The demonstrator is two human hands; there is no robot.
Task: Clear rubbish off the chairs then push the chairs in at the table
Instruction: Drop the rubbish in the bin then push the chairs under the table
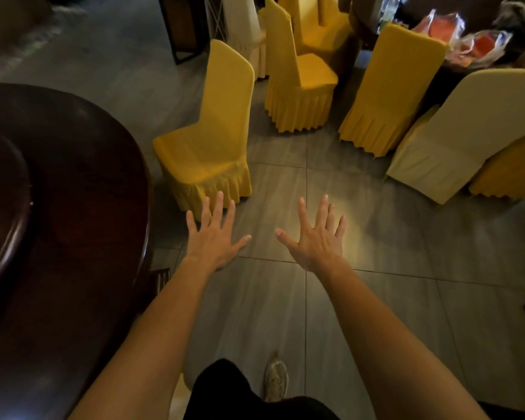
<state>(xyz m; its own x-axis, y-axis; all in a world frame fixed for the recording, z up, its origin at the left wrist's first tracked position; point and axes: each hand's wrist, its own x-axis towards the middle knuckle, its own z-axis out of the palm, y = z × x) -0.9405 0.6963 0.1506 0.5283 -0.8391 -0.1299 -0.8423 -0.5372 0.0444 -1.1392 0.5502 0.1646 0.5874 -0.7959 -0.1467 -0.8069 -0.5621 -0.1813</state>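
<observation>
A dark round wooden table (73, 183) fills the left side. Beside its right edge stands a yellow-covered chair (212, 147), seat facing the table and bare of rubbish. My left hand (214, 234) is stretched out flat, fingers spread, just below that chair's skirt and not touching it. My right hand (315, 234) hovers over the floor tiles, also spread and holding nothing. Further yellow chairs (300, 83) (388, 95) stand behind, away from the table.
A cream-covered chair (455, 137) leans in at the right. Plastic bags with orange contents (473, 40) lie on a dark surface at the top right. A black metal frame (188, 28) stands at the back. Grey floor tiles (391, 268) lie open ahead.
</observation>
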